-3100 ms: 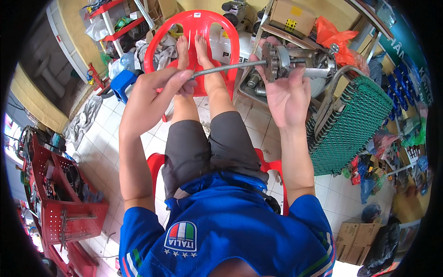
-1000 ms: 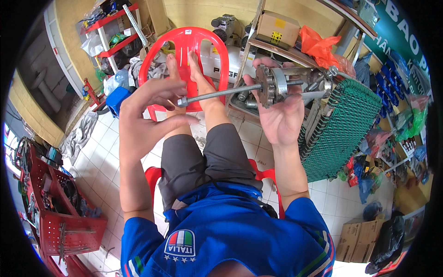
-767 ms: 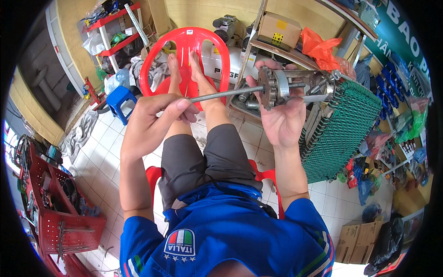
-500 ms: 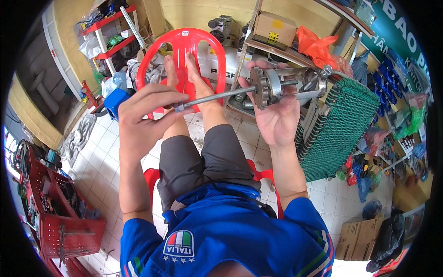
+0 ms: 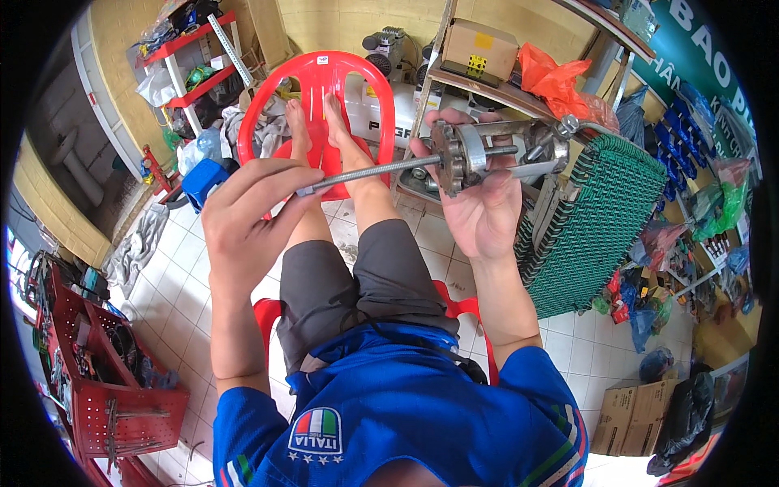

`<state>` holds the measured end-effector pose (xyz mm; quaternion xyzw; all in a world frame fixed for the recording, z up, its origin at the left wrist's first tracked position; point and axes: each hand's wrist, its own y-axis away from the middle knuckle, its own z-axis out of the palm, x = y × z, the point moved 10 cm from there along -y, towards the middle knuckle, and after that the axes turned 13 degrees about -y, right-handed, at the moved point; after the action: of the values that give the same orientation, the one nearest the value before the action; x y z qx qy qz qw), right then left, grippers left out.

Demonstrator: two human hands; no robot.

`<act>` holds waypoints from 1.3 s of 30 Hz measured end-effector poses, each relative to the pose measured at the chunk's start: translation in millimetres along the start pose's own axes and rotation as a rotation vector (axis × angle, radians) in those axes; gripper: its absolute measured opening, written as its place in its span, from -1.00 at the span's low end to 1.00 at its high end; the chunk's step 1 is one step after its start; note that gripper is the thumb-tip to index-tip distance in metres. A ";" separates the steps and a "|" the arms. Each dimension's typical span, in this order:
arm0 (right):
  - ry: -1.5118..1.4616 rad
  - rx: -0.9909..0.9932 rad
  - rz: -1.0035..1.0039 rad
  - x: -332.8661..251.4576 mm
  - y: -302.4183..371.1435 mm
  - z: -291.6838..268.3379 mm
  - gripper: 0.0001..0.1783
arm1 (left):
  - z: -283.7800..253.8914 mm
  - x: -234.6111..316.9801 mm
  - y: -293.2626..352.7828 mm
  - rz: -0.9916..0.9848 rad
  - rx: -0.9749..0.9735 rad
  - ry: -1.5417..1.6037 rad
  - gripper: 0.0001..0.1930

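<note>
My left hand (image 5: 253,213) pinches the near end of a long threaded rod (image 5: 381,169), thumb below and fingers above. The rod runs up to the right through the middle of a toothed metal disc (image 5: 451,159), and its tip shows beyond it. My right hand (image 5: 485,213) is wrapped around this metal assembly from underneath, its fingers showing behind the disc. A shiny ring (image 5: 473,149) sits against the disc. Metal bars (image 5: 537,169) reach from there to a far end piece. The palm hides part of the assembly.
A red plastic chair (image 5: 386,81) stands ahead, my bare feet on it. To the right are a green woven panel (image 5: 596,227) and a shelf with a cardboard box (image 5: 480,50). A red tool cart (image 5: 122,406) stands at lower left.
Both hands, with the rod and the metal assembly, have shifted slightly left. The grip of each hand looks the same.
</note>
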<state>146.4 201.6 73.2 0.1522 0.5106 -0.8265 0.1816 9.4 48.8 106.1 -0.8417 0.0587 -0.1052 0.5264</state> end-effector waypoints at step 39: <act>-0.065 0.074 -0.012 0.6 1.4 -7.3 -0.32 | 19.6 -20.1 5.5 -0.242 -0.197 0.325 -0.82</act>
<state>147.0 207.4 68.8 0.1288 0.4743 -0.8504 0.1876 -5.5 67.7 90.5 -0.8618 0.0512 -0.2958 0.4089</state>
